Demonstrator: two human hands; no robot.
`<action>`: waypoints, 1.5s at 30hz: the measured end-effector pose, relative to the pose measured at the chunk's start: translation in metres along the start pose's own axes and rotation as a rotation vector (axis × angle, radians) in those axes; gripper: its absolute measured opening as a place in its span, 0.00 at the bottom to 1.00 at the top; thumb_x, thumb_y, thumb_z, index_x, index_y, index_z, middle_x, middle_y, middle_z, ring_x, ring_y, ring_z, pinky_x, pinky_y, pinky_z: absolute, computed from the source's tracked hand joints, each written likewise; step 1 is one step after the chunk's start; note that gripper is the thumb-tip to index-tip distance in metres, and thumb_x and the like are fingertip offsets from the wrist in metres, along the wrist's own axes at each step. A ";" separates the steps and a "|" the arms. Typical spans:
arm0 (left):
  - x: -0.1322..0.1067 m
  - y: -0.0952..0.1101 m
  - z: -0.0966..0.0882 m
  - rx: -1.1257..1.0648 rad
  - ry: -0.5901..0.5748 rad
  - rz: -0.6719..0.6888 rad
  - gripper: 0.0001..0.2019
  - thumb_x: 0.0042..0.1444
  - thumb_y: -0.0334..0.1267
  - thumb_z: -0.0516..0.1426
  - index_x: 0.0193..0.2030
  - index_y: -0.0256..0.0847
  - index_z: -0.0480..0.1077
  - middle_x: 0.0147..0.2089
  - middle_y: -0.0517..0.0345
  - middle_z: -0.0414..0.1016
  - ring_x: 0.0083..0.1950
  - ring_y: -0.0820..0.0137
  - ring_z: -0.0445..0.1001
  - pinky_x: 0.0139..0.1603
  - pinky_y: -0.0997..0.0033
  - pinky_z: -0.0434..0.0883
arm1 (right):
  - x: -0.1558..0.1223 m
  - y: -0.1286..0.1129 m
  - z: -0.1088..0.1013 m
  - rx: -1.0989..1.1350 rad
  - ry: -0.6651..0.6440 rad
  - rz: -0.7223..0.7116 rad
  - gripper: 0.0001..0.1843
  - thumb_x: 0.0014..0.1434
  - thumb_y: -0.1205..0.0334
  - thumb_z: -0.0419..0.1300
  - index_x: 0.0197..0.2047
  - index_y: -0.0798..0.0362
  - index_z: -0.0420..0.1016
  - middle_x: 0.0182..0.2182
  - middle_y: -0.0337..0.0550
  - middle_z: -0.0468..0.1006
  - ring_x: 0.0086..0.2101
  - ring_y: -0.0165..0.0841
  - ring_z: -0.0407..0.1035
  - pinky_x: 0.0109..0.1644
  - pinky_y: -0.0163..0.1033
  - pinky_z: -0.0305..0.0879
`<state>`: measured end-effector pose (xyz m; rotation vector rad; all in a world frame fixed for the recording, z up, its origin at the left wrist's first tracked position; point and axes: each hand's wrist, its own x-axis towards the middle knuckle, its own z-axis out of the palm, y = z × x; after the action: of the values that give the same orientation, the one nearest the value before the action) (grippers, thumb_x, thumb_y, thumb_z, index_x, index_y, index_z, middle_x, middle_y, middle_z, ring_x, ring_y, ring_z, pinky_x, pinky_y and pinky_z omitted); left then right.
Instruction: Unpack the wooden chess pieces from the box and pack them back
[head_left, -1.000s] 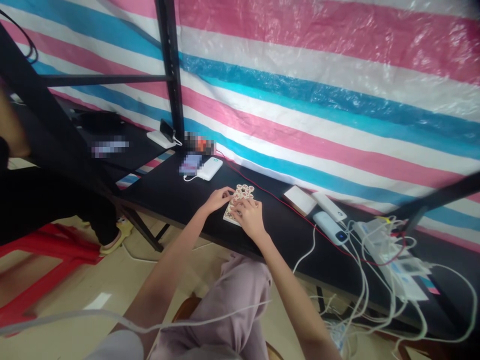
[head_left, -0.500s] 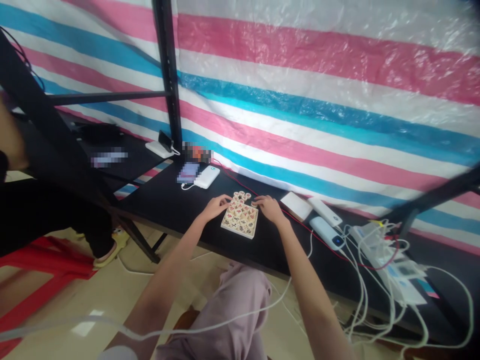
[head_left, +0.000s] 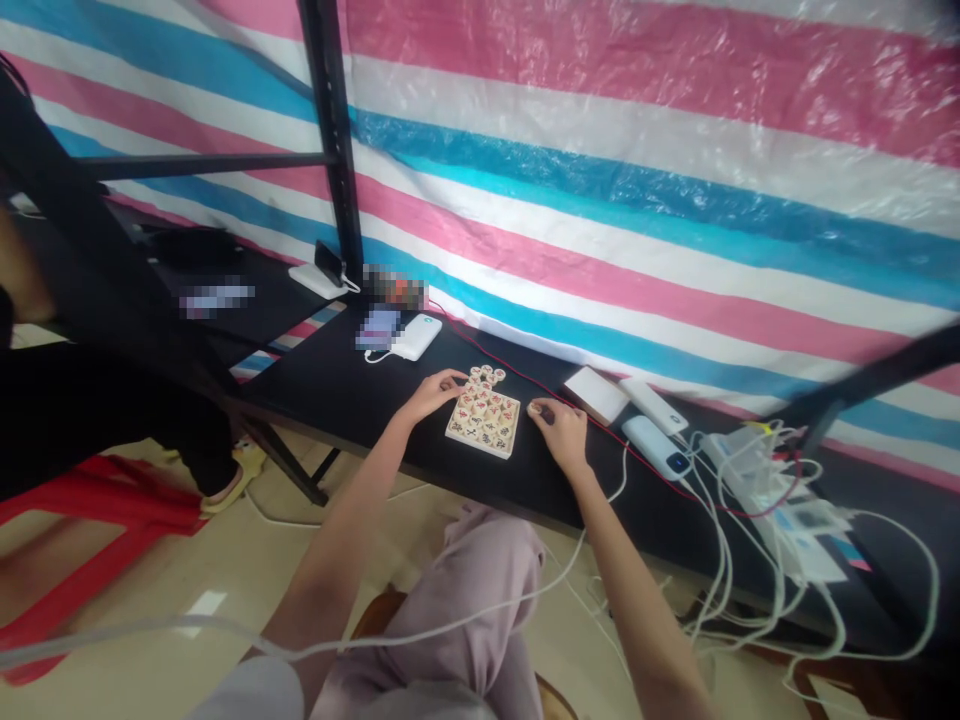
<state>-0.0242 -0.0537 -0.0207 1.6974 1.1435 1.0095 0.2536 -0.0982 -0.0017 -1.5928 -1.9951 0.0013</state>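
A shallow, pale square box [head_left: 480, 449] sits on the black table, filled with round xiangqi pieces [head_left: 487, 405] marked with red and black characters. Several more xiangqi pieces [head_left: 487, 372] lie in a cluster by its far edge. At the far left corner is my left hand [head_left: 435, 393], its index finger and thumb stretched out with a gap between them, the tips against the nearest pieces. Off the box's right side, my right hand [head_left: 561, 428] pinches a single xiangqi piece [head_left: 534, 409] between thumb and fingertips; its face is hard to read.
White power banks [head_left: 654, 447] and a flat white box [head_left: 596, 396] lie to the right, beside tangled white cables [head_left: 724, 560]. Another power bank [head_left: 418, 338] is at the back left. A black metal post [head_left: 334, 150] rises behind; a person's leg [head_left: 202, 450] shows at left.
My right hand has drawn away from the box to the right, holding a piece. My left hand stays at the box's far left corner. The view has tilted slightly.
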 end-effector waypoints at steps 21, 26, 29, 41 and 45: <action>-0.003 0.010 -0.015 -0.069 -0.251 0.039 0.34 0.39 0.41 0.66 0.55 0.40 0.65 0.33 0.62 0.65 0.34 0.73 0.63 0.36 0.73 0.60 | -0.006 -0.083 0.015 -0.043 -0.134 -0.343 0.12 0.62 0.55 0.55 0.31 0.50 0.75 0.39 0.41 0.77 0.40 0.34 0.63 0.40 0.42 0.47; -0.004 0.011 -0.015 -0.087 -0.261 0.035 0.33 0.40 0.41 0.66 0.55 0.39 0.66 0.31 0.63 0.65 0.32 0.75 0.62 0.35 0.73 0.59 | -0.006 -0.085 0.016 -0.030 -0.150 -0.365 0.12 0.63 0.56 0.54 0.34 0.47 0.78 0.39 0.40 0.77 0.41 0.34 0.63 0.41 0.42 0.47; -0.004 0.011 -0.015 -0.113 -0.256 0.043 0.32 0.40 0.40 0.66 0.54 0.38 0.66 0.31 0.63 0.65 0.32 0.75 0.62 0.34 0.73 0.59 | -0.006 -0.085 0.012 -0.021 -0.156 -0.373 0.12 0.63 0.56 0.54 0.35 0.46 0.78 0.40 0.40 0.77 0.41 0.35 0.62 0.41 0.43 0.47; -0.005 0.010 -0.014 -0.108 -0.157 -0.007 0.25 0.46 0.47 0.62 0.50 0.37 0.69 0.29 0.62 0.65 0.30 0.75 0.62 0.34 0.74 0.60 | 0.076 -0.041 0.021 -0.174 -0.438 -0.418 0.32 0.51 0.78 0.54 0.54 0.37 0.70 0.59 0.36 0.64 0.51 0.41 0.57 0.44 0.45 0.58; -0.005 0.009 -0.014 -0.111 -0.155 0.006 0.25 0.46 0.47 0.62 0.50 0.37 0.69 0.29 0.62 0.66 0.30 0.75 0.62 0.33 0.74 0.60 | 0.086 -0.032 0.023 -0.205 -0.499 -0.425 0.29 0.52 0.75 0.56 0.51 0.34 0.71 0.57 0.35 0.67 0.50 0.39 0.59 0.46 0.45 0.60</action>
<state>-0.0361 -0.0576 -0.0086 1.6602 0.9659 0.9115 0.2053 -0.0223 0.0278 -1.3426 -2.7725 0.0338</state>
